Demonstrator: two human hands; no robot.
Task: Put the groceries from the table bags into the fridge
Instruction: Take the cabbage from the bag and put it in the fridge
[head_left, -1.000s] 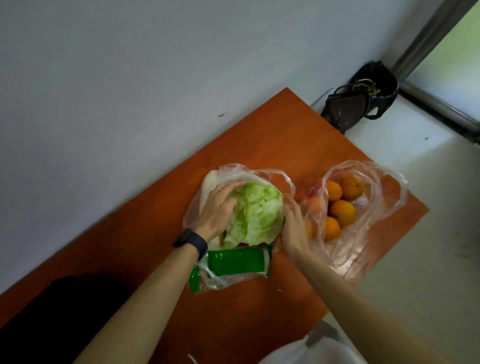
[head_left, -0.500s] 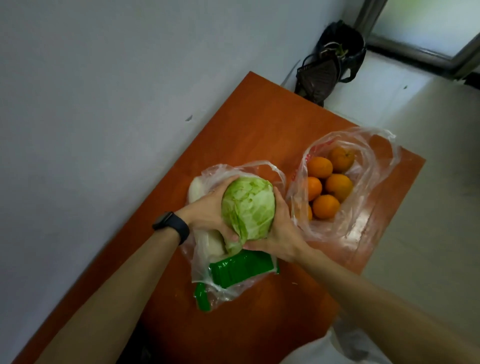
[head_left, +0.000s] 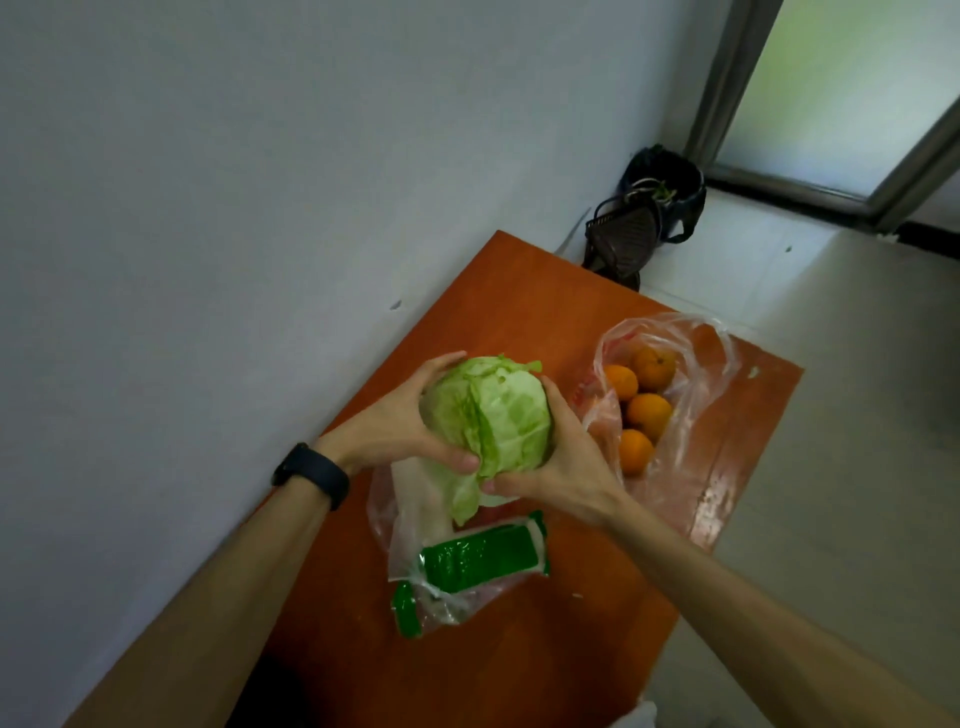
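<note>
Cabbage mid-frame, left hand and right hand both curled round it. Green packet below, print unreadable. Bagged oranges right.

The cabbage covers both my palms and most of the fingers of my right hand and my left hand. It also hides the mouth of the clear bag just below it, where a pale thing lies that I cannot make out. The print on the green packet is too blurred to read. My forearms and the table run off the bottom edge of the frame.
</note>
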